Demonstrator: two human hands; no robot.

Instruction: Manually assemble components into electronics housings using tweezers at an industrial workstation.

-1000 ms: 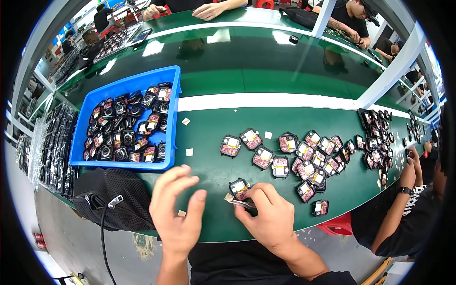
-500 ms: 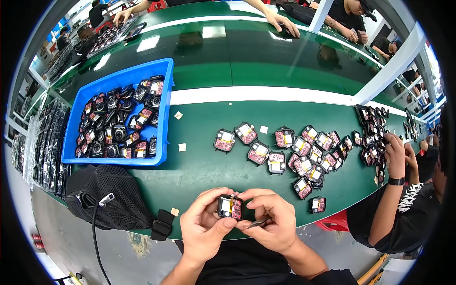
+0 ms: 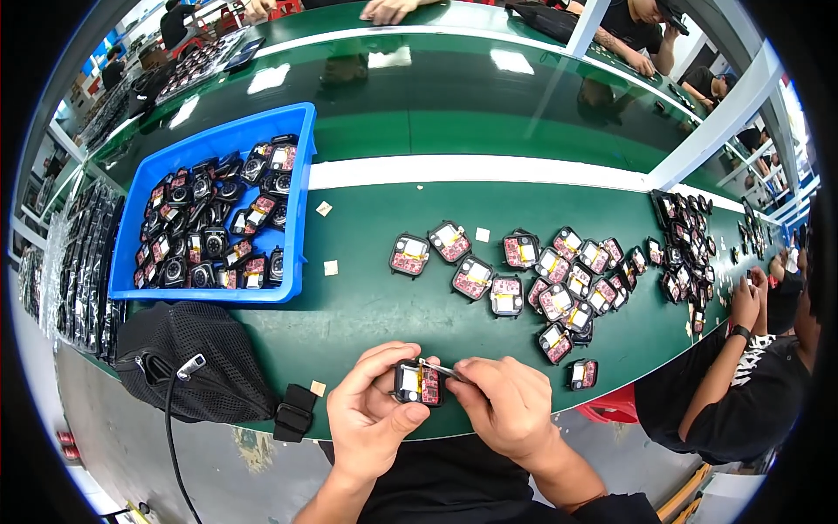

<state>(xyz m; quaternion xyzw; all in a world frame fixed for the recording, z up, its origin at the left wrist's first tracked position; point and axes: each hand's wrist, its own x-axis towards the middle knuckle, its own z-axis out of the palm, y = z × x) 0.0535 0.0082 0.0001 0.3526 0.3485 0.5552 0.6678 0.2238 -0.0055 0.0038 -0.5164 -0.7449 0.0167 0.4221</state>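
Half a second ago the tweezers (image 3: pixel 443 370) slanted down by your right palm; now you've brought their tip up to the far edge of the small black casing (image 3: pixel 407 382) (this angle can't settle whether it touches). Your left hand (image 3: pixel 371 417) grasps that casing between thumb and fingers, its red-and-white inner side facing up. Your right hand (image 3: pixel 517 409), just right of it, pinches the tweezers. Both hands are over the near edge of the green table (image 3: pixel 358 323), and your room to move is the tabletop beyond them, as far as a white strip (image 3: pixel 480 168). Similar casings (image 3: pixel 556 301) crowd the surface to the far right of your hands, with a lone casing (image 3: pixel 582 374) nearer the edge. To your left, a black mesh bag (image 3: pixel 201 367) and a dark strap-like piece (image 3: pixel 295 414) take up the near edge, a small pale square (image 3: pixel 318 388) beside them. Beyond the bag stands a blue bin (image 3: pixel 205 295) heaped with casings.
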